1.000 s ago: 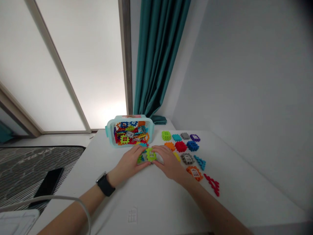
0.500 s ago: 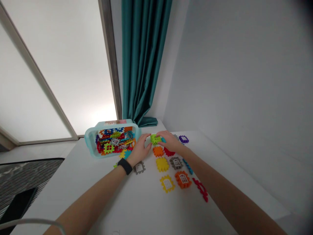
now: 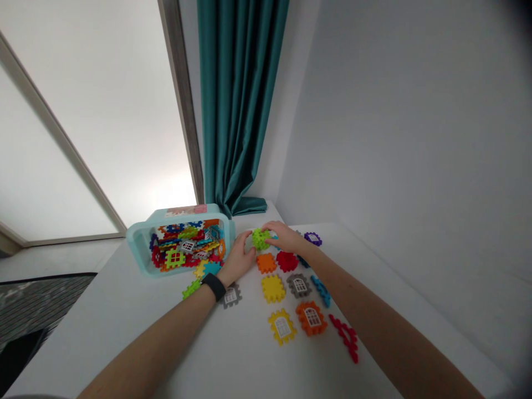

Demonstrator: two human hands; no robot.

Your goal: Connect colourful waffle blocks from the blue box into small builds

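Observation:
A bright green interlocking building block [image 3: 260, 239] with notched edges sits between my two hands at the far part of the table. My right hand [image 3: 283, 237] has its fingers closed on the block's right side. My left hand [image 3: 239, 259], a black band on its wrist, curves its thumb and index finger against the block's left edge. Just nearer to me lie an orange block [image 3: 266, 263] and a red block [image 3: 286, 261]. A blue piece shows partly under my right hand. Behind my left wrist, a grey window tile [image 3: 231, 296] is partly covered.
A pale blue bin [image 3: 139, 249] full of mixed tiles stands at the left. Yellow [image 3: 273, 288], grey [image 3: 299, 285] and orange window [image 3: 311, 318] pieces lie nearer me. A red piece [image 3: 346, 338] is by my right forearm. A teal curtain [image 3: 241, 111] hangs behind.
The view has shifted slightly, so the bin sits lower and further left. The green block has been turned between my hands, which stay close around it.

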